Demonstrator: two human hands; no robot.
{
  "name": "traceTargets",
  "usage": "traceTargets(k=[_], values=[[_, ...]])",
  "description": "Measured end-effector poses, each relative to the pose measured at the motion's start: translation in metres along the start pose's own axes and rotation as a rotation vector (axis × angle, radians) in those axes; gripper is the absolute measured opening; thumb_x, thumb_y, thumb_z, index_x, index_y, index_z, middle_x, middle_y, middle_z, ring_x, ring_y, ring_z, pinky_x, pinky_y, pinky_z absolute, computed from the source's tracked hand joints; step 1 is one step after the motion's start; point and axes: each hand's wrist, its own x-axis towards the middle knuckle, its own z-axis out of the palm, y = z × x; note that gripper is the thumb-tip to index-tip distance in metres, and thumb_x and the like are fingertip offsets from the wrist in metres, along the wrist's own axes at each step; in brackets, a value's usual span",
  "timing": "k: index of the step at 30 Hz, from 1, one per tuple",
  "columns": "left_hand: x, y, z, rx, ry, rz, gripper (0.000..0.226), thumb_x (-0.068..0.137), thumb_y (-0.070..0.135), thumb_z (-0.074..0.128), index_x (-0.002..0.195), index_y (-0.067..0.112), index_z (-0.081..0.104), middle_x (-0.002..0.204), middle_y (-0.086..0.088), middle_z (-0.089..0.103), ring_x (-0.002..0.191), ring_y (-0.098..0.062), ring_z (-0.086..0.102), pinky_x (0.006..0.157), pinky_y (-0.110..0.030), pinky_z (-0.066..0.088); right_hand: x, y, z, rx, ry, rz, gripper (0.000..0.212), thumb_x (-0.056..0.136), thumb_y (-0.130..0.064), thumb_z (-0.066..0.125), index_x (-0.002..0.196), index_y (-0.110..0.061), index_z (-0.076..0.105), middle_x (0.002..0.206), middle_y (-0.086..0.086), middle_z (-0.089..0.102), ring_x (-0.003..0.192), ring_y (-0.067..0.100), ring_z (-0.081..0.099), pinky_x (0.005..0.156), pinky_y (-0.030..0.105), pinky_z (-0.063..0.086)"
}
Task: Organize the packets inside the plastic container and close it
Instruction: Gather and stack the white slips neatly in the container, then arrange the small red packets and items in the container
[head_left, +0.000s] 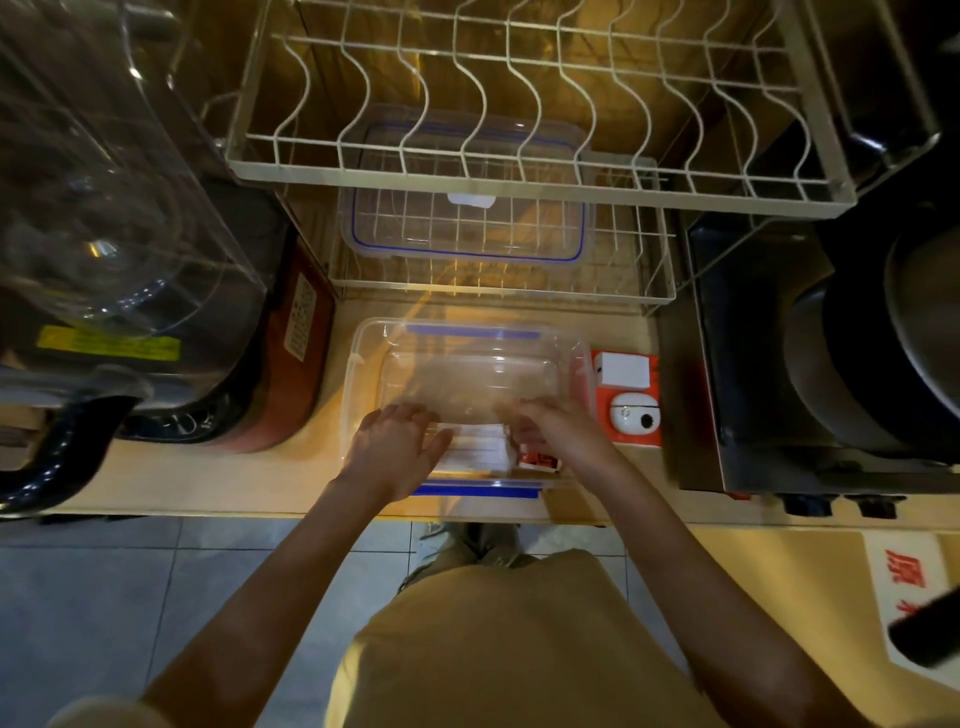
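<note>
A clear plastic container (470, 338) with blue clips stands open on the counter in front of me. White packets (480, 447) lie in a row at its near end, with a red-and-white packet (540, 460) at their right. My left hand (397, 447) reaches into the container at the packets' left side, fingers spread and touching them. My right hand (558, 431) is curled over the packets' right end; whether it grips them is hidden. The container's clear lid (467, 228) with a blue seal lies on the lower wire rack behind.
A white wire dish rack (519, 171) hangs over the counter's back. An orange box with a white device (631, 400) sits right of the container. A large clear-lidded machine (130, 260) stands left, a dark steel appliance (831, 364) right. The counter's front edge (311, 512) is close.
</note>
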Motion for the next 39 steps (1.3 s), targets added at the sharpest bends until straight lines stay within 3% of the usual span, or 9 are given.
traceTargets(k=[4, 6, 10, 14, 19, 22, 30, 34, 39], values=[[0.002, 0.012, -0.012, 0.064, 0.009, 0.023, 0.037, 0.093, 0.041, 0.041, 0.123, 0.024, 0.054, 0.127, -0.003, 0.057, 0.118, -0.022, 0.052, 0.1, -0.038, 0.04, -0.013, 0.017, -0.016, 0.163, 0.231, -0.259, 0.018, 0.092, -0.013, 0.051, 0.082, -0.021, 0.065, 0.087, 0.0, 0.066, 0.088, 0.019, 0.062, 0.083, 0.032, 0.049], [0.007, 0.028, -0.023, 0.099, 0.012, 0.055, 0.034, 0.092, 0.037, 0.044, 0.118, 0.021, 0.058, 0.118, -0.006, 0.061, 0.105, -0.024, 0.059, 0.089, -0.037, 0.047, -0.017, 0.027, -0.022, 0.244, 0.365, -0.316, 0.016, 0.091, -0.014, 0.054, 0.082, -0.022, 0.063, 0.086, -0.006, 0.064, 0.086, 0.013, 0.061, 0.082, 0.033, 0.05], [0.023, 0.079, -0.044, 0.035, 0.016, 0.14, 0.032, 0.092, 0.033, 0.045, 0.114, 0.015, 0.06, 0.112, -0.009, 0.065, 0.101, -0.026, 0.06, 0.083, -0.037, 0.048, -0.021, 0.049, -0.035, 0.296, 0.63, -0.391, 0.015, 0.087, -0.009, 0.06, 0.086, -0.023, 0.059, 0.086, -0.009, 0.062, 0.082, 0.01, 0.061, 0.074, 0.019, 0.051], [0.039, 0.136, -0.048, -0.069, 0.082, 0.206, 0.025, 0.091, 0.028, 0.049, 0.104, 0.013, 0.065, 0.106, -0.01, 0.07, 0.097, -0.026, 0.063, 0.083, -0.038, 0.052, -0.013, 0.061, -0.045, 0.348, 0.775, -0.28, 0.024, 0.081, -0.009, 0.068, 0.097, -0.018, 0.053, 0.103, 0.01, 0.062, 0.085, 0.014, 0.059, 0.072, 0.012, 0.048], [0.059, 0.194, -0.04, -0.038, 0.095, 0.197, 0.039, 0.088, 0.035, 0.053, 0.1, -0.001, 0.058, 0.104, -0.02, 0.065, 0.098, -0.032, 0.059, 0.082, -0.038, 0.047, -0.001, 0.065, -0.049, 0.235, 0.813, -0.178, 0.05, 0.073, -0.018, 0.077, 0.113, -0.014, 0.048, 0.117, 0.006, 0.05, 0.111, 0.024, 0.053, 0.099, 0.036, 0.047], [0.072, 0.214, -0.033, 0.076, 0.048, 0.201, 0.042, 0.087, 0.039, 0.055, 0.105, 0.001, 0.056, 0.111, -0.018, 0.063, 0.104, -0.032, 0.058, 0.083, -0.037, 0.046, 0.004, 0.065, -0.05, 0.17, 0.795, -0.133, 0.065, 0.071, -0.022, 0.079, 0.126, -0.007, 0.047, 0.127, 0.009, 0.047, 0.12, 0.024, 0.046, 0.104, 0.037, 0.043], [0.098, 0.23, -0.02, 0.285, -0.036, 0.113, 0.043, 0.087, 0.041, 0.053, 0.108, 0.005, 0.061, 0.113, -0.013, 0.063, 0.106, -0.028, 0.06, 0.078, -0.032, 0.047, 0.016, 0.077, -0.047, 0.046, 0.79, -0.139, 0.058, 0.072, -0.039, 0.074, 0.118, -0.014, 0.048, 0.121, 0.004, 0.051, 0.113, 0.018, 0.051, 0.101, 0.035, 0.046], [0.101, 0.231, -0.019, 0.323, -0.032, 0.108, 0.034, 0.085, 0.033, 0.057, 0.105, 0.006, 0.062, 0.112, -0.012, 0.063, 0.105, -0.029, 0.061, 0.078, -0.032, 0.049, 0.019, 0.079, -0.051, -0.022, 0.779, -0.153, 0.055, 0.074, -0.033, 0.073, 0.12, -0.012, 0.049, 0.122, 0.004, 0.052, 0.115, 0.018, 0.05, 0.101, 0.03, 0.045], [0.096, 0.232, -0.024, 0.207, 0.0, 0.089, 0.05, 0.081, 0.048, 0.057, 0.105, 0.005, 0.06, 0.111, -0.013, 0.063, 0.105, -0.03, 0.059, 0.076, -0.033, 0.045, 0.015, 0.074, -0.061, 0.046, 0.768, -0.107, 0.05, 0.069, -0.033, 0.075, 0.11, -0.013, 0.055, 0.11, 0.003, 0.06, 0.1, 0.017, 0.059, 0.085, 0.026, 0.05]])
